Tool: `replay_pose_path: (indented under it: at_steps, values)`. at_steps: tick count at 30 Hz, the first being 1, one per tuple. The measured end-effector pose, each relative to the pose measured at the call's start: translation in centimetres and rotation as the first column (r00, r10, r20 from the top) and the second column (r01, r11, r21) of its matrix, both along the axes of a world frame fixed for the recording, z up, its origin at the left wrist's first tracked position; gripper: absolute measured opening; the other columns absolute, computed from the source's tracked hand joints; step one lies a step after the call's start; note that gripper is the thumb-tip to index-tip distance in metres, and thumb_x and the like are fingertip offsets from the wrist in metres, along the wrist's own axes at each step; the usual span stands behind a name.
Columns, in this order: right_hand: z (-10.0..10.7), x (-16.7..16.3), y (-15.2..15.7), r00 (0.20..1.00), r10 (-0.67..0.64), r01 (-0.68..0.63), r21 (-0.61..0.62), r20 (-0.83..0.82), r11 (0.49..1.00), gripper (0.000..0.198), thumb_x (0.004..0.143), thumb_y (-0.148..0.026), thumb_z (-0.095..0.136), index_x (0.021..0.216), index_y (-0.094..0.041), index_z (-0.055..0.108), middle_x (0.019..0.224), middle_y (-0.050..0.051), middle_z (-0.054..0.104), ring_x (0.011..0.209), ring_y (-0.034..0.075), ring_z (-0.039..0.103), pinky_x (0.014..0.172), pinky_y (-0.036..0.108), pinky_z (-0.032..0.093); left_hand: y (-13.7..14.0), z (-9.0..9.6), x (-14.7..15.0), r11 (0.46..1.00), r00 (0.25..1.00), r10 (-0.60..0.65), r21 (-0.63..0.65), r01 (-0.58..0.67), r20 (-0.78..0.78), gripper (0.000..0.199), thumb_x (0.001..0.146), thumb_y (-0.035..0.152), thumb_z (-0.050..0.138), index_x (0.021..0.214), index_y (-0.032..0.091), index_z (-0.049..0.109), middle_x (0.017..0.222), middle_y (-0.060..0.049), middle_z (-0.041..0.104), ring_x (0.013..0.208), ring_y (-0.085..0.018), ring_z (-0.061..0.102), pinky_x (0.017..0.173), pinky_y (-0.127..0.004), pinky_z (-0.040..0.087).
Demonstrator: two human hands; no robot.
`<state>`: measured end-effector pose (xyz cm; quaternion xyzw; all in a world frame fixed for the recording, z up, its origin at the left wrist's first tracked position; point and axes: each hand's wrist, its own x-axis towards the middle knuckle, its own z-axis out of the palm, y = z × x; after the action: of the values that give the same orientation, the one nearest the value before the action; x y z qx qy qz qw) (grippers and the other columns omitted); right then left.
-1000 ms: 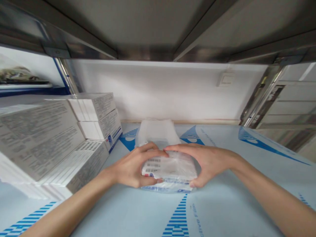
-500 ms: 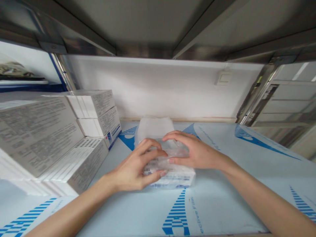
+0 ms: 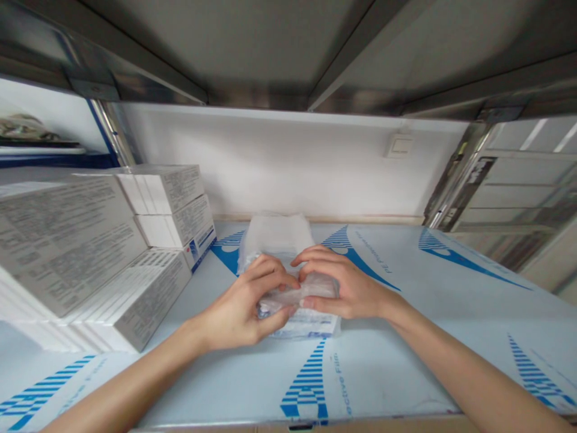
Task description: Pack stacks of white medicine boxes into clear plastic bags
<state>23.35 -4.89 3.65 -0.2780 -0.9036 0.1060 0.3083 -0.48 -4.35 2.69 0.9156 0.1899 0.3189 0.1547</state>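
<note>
A clear plastic bag (image 3: 285,297) lies bunched over a white box with blue print (image 3: 318,328) in the middle of the shelf. My left hand (image 3: 252,304) pinches the bag's film from the left, thumb and forefinger closed together. From the right, my right hand (image 3: 345,285) grips the same film between thumb and fingers. Both sets of fingertips almost meet above the box. Behind the hands, a plain white block-like part of the package (image 3: 279,233) shows under the film. The fingers hide much of the box top.
White printed boxes (image 3: 72,240) are stacked on the left, with smaller boxes (image 3: 178,219) behind them. Blue-marked protective film (image 3: 387,367) covers the shelf. A metal shelf (image 3: 261,54) hangs low overhead. Metal posts (image 3: 455,174) stand at the sides, and a wall switch (image 3: 400,145) is at the back.
My fingers have closed in on the plastic film, which is now gathered between them. The view has shifted slightly, so things appear a little further left.
</note>
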Motion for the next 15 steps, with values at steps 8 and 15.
replay_pose_path:
  at_steps: [8,15]
  values:
    - [-0.1,-0.3,-0.5,0.999,0.034,-0.035,-0.046,-0.032,0.998,0.035,0.073,-0.042,0.081,0.084,-0.022,0.054,0.116,0.01,0.064,0.116,0.024,0.054,0.098,0.044,0.045,0.4,0.8,-0.6,0.999,0.999,0.038,0.03,-0.038,-0.003,0.009,0.082,0.024,0.069,0.086,0.017,0.064,0.077,-0.001,0.055,0.083,-0.019,0.051,0.076,-0.032,0.042]
    - [0.3,-0.6,-0.8,0.995,0.028,-0.049,-0.218,-0.098,0.975,0.042,0.071,-0.035,0.083,0.083,-0.024,0.044,0.113,0.004,0.067,0.105,0.02,0.06,0.091,0.037,0.046,1.1,1.3,-1.3,0.952,0.984,-0.117,-0.267,0.15,0.134,0.025,0.083,0.021,0.069,0.076,0.019,0.046,0.09,-0.002,0.057,0.091,-0.017,0.055,0.083,-0.032,0.044]
